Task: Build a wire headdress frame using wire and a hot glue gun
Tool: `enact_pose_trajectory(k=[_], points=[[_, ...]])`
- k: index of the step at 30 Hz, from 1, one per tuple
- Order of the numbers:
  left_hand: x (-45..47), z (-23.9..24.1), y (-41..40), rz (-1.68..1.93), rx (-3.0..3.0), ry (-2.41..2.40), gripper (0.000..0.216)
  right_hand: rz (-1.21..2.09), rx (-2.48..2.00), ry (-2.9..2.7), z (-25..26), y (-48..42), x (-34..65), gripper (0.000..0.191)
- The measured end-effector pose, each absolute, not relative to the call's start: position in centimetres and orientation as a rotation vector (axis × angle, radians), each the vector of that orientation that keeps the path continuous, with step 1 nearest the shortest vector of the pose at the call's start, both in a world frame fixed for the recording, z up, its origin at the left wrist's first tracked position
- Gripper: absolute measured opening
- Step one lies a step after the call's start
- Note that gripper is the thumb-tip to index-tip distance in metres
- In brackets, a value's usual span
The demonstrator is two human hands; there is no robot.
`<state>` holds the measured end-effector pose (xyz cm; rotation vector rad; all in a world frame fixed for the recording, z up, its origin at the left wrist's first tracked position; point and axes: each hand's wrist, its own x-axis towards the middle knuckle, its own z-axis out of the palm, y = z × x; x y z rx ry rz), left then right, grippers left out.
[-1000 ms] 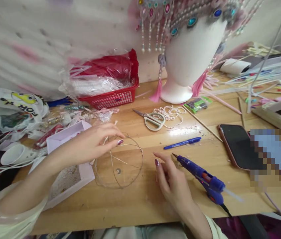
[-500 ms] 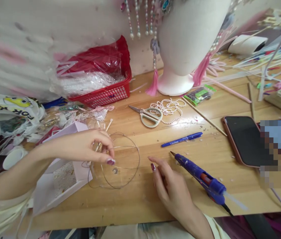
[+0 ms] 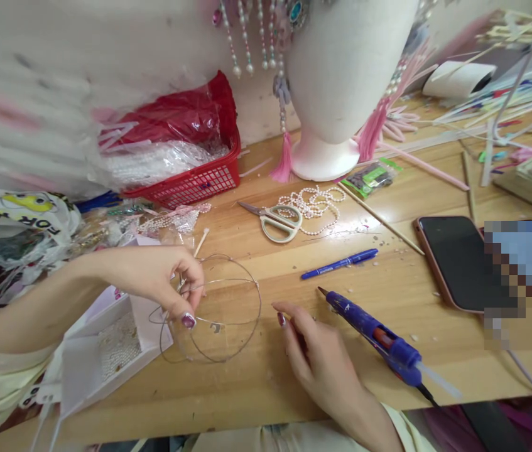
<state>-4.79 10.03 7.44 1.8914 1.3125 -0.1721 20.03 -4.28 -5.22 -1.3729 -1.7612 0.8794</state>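
Note:
My left hand [image 3: 157, 279] curls over the left side of a thin round wire frame [image 3: 242, 336] lying on the wooden table [image 3: 266, 383], its fingers pinched on the wire. My right hand [image 3: 317, 358] rests on the table just right of the frame, fingers loosely bent and holding nothing. A blue glue gun [image 3: 379, 339] lies right beside my right hand, its nozzle pointing up-left. A white box of small beads [image 3: 110, 351] sits under my left wrist.
Scissors [image 3: 275, 220] and a pearl string [image 3: 315, 204] lie beyond the frame, with a blue pen [image 3: 338, 263] to the right. A white mannequin head [image 3: 345, 81] with beaded headdress stands at the back. A red basket [image 3: 190, 179] is back left, a phone [image 3: 458, 260] right.
My left hand has drawn back toward me along the wire frame and curled tighter on it. The frame shifted slightly left. My right hand barely moved. The view tilted down.

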Motion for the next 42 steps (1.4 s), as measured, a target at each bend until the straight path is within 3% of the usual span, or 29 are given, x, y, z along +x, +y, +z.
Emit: enact_pose_trajectory(k=[4,8,12,22,26,28,30,32,33,36,42], points=[[-4.6,7.3,9.4,-0.274,1.754,1.296,0.032,0.861,-1.369,-1.768,-5.3,-4.4,20.0,0.028],[-4.3,7.8,10.0,-0.475,1.640,1.118,0.022,0.862,-1.364,-1.758,-5.3,-4.4,19.9,0.027],[-4.1,8.1,10.5,-0.520,1.626,1.071,0.011,0.858,-1.381,-1.762,-5.3,-4.3,19.9,0.028],[-3.8,8.4,11.1,-0.542,1.709,1.031,0.008,0.915,-1.417,-1.770,-6.2,-4.5,20.0,0.025],[-4.5,10.3,9.8,-0.296,1.955,1.247,0.027,0.897,-1.394,-1.795,-6.2,-4.4,19.9,0.022],[-4.5,11.3,7.2,0.019,2.163,1.453,0.030,0.892,-1.366,-1.801,-6.1,-4.6,20.0,0.020],[-3.5,11.5,3.1,0.494,2.308,1.703,0.019,0.883,-1.316,-1.754,-6.2,-5.1,20.2,0.017],[-1.5,10.2,-1.7,0.942,2.190,1.694,0.006,0.837,-1.234,-1.632,-6.4,-5.9,20.5,0.018],[-0.2,8.9,-3.9,1.069,2.054,1.610,0.012,0.789,-1.174,-1.554,-6.6,-6.4,20.6,0.019],[3.3,3.1,-8.5,1.065,1.950,1.553,0.016,0.624,-1.006,-1.373,-7.2,-7.5,20.9,0.019],[6.2,-6.2,-9.5,1.048,1.877,2.068,0.007,0.611,-0.930,-1.549,-6.7,-8.4,22.3,0.019]])
